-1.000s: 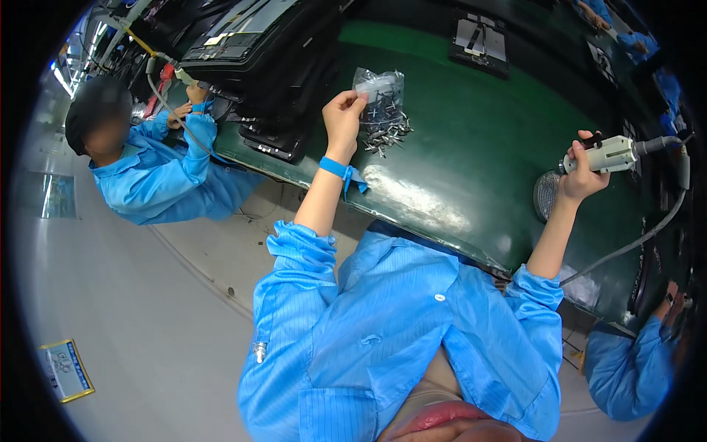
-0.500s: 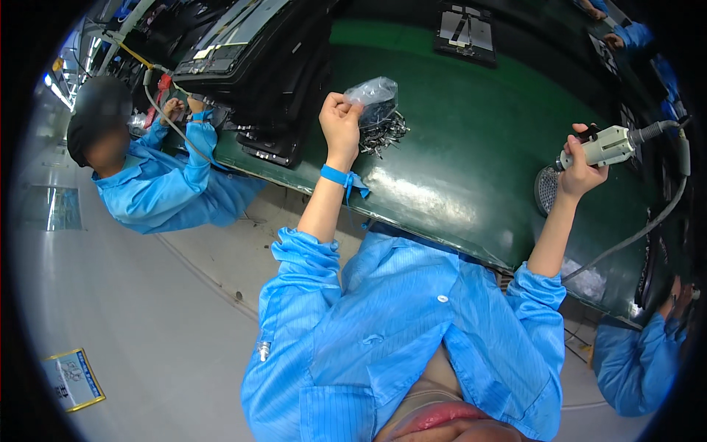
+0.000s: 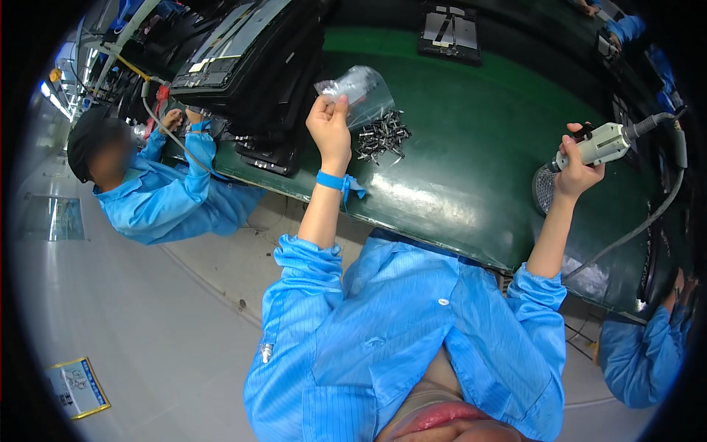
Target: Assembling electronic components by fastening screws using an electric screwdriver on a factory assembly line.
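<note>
My left hand [image 3: 330, 132] pinches a clear plastic bag [image 3: 362, 87] above the green table, a blue strap round its wrist. Just right of this hand, on the table, lies a heap of small black and metal parts [image 3: 383, 137]; the bag's lower edge hangs by the heap. My right hand [image 3: 579, 166] is wrapped round a pale electric screwdriver [image 3: 604, 144], whose grey cable runs off at its far end. Below the tool, partly behind this hand, a round container with a speckled surface [image 3: 545, 187] stands on the table.
A tall stack of dark flat device panels [image 3: 250, 74] stands at the left of the green table [image 3: 442, 177]. One opened tablet-like device [image 3: 449, 34] lies at the far side. A co-worker in blue [image 3: 169, 184] works at the left; other blue sleeves [image 3: 641, 357] show at right.
My left hand has moved slightly left and the bag has shifted off the heap, so more of the small parts shows. The right hand keeps its hold on the screwdriver.
</note>
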Available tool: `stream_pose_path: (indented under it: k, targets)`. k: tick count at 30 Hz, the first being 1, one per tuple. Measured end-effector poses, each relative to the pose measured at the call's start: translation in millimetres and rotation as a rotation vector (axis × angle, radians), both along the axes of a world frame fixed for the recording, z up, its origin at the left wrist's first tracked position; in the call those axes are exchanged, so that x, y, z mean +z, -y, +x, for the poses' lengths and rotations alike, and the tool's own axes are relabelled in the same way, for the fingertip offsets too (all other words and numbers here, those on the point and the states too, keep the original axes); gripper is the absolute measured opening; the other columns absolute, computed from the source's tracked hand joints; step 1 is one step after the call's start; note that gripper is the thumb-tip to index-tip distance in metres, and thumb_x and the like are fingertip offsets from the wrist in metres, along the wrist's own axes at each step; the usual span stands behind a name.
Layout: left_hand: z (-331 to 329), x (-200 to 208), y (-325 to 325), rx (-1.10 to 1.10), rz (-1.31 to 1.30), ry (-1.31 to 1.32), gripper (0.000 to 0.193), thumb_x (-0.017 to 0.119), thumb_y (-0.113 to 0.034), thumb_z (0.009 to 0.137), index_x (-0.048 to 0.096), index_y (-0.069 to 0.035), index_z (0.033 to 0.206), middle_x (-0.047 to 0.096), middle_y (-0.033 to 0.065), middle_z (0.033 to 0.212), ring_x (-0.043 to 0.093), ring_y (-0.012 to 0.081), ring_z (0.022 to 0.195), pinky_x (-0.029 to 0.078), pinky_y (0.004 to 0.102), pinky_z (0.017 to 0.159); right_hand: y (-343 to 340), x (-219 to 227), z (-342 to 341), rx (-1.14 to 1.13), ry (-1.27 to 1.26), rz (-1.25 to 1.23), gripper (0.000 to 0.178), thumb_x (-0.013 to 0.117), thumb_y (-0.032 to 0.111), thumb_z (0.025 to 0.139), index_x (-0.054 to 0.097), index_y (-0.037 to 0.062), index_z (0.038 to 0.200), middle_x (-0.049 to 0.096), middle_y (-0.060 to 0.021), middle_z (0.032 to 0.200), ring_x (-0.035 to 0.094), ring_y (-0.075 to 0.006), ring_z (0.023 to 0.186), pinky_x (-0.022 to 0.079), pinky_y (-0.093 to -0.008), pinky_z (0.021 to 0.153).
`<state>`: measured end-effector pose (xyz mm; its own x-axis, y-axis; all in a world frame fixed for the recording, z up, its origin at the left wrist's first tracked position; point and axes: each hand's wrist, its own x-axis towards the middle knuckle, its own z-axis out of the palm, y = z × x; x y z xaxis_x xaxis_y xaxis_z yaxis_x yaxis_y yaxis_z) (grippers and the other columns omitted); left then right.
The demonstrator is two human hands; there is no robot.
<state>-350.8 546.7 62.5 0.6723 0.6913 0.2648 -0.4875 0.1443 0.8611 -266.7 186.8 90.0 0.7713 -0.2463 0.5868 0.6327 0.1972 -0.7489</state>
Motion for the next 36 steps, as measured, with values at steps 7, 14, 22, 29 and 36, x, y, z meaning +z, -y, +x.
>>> stream_pose_path:
  k: [7, 14, 22, 29, 36]
  targets:
    - [-3, -16, -14, -0.015, 0.253, -0.305, 0.018, 0.067, -0.001, 0.081, 0.053, -0.004, 0.070, 0.056, -0.0016, 0.067, 0.045, 0.0019, 0.058, 0.033, 0.0188, 0.051, -2, 5, -1, 0.001, -0.014, 0.008, 0.035, 0.065, -0.008, 0.070, 0.054, -0.0043, 0.103, 0.065, -0.0147, 0.086, 0.053, -0.0096, 0.057, 0.043, -0.0214, 0.051]
    - [4, -2, 1, -0.048, -0.006, -0.109, 0.006, 0.067, -0.002, 0.080, 0.063, 0.001, 0.083, 0.064, 0.0050, 0.082, 0.058, 0.0085, 0.072, 0.043, 0.0214, 0.061, -2, 11, -6, 0.057, 0.027, -0.059, 0.041, 0.062, -0.004, 0.075, 0.049, -0.0035, 0.114, 0.063, -0.0196, 0.101, 0.055, -0.0102, 0.061, 0.046, -0.0224, 0.055]
    - [-4, 9, 5, -0.118, 0.267, -0.211, 0.008, 0.071, 0.000, 0.075, 0.067, 0.002, 0.081, 0.065, 0.0033, 0.075, 0.056, 0.0074, 0.068, 0.043, 0.0219, 0.061, -2, 25, -21, 0.214, 0.075, -0.206, 0.044, 0.055, 0.003, 0.083, 0.042, -0.0047, 0.124, 0.058, -0.0231, 0.111, 0.061, -0.0143, 0.074, 0.049, -0.0257, 0.067]
    - [-4, 6, 2, -0.025, 0.347, -0.172, 0.007, 0.070, 0.000, 0.075, 0.068, 0.003, 0.081, 0.064, 0.0018, 0.072, 0.054, 0.0057, 0.064, 0.043, 0.0217, 0.059, -6, 19, -19, 0.149, 0.060, -0.144, 0.038, 0.053, 0.001, 0.083, 0.044, -0.0044, 0.119, 0.060, -0.0212, 0.106, 0.059, -0.0140, 0.071, 0.049, -0.0260, 0.067]
    - [-7, 6, -3, -0.097, 0.338, -0.131, 0.008, 0.070, 0.001, 0.075, 0.068, 0.003, 0.082, 0.065, 0.0030, 0.072, 0.056, 0.0071, 0.064, 0.044, 0.0216, 0.060, -6, 20, -20, 0.142, 0.077, -0.130, 0.037, 0.055, 0.002, 0.083, 0.045, -0.0040, 0.117, 0.060, -0.0208, 0.107, 0.059, -0.0130, 0.071, 0.049, -0.0258, 0.067]
